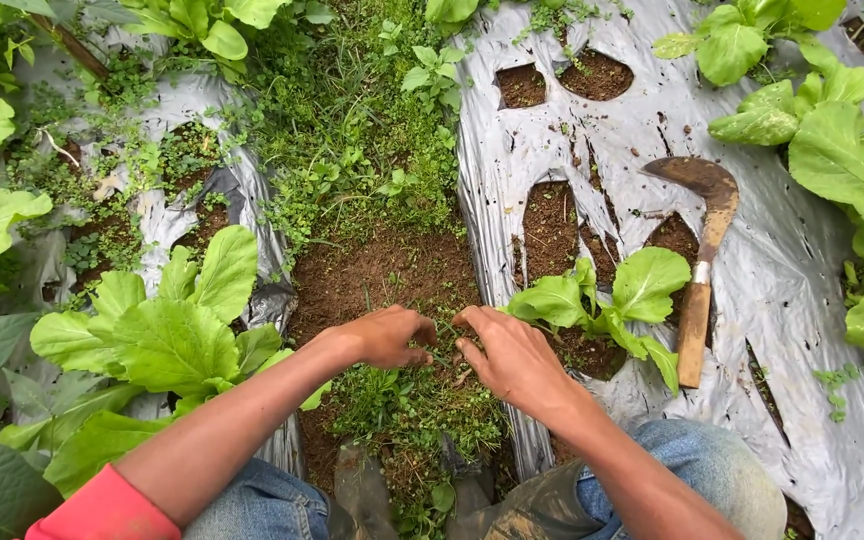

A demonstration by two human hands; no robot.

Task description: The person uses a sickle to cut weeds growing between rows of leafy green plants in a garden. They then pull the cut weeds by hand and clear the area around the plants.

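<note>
Both hands meet low in the soil furrow [372,275] between two beds covered in silver plastic mulch [802,270]. Left hand [384,336] is curled narrow, fingers tucked under with the tips pressed down at the edge of a clump of small weeds [402,400]; whether it actually pinches a stem cannot be told, the fingers hide it. Right hand [512,360] sits just beside it, nearly touching, fingers bent and close together, tips pointing toward the left hand over the same weed patch (a thin green blade shows between the two hands, hold unclear). The weeds lie directly under and just toward the person from both hands, spreading down to the knees in muddy jeans. A young leafy green plant [607,295] grows from a hole in the mulch just beside the right hand, on its outer side. A sickle [702,270] with wooden handle and rusty curved blade lies on the plastic beyond that plant, apart from the hand. A bigger leafy plant [167,335] stands by the left forearm.
</note>
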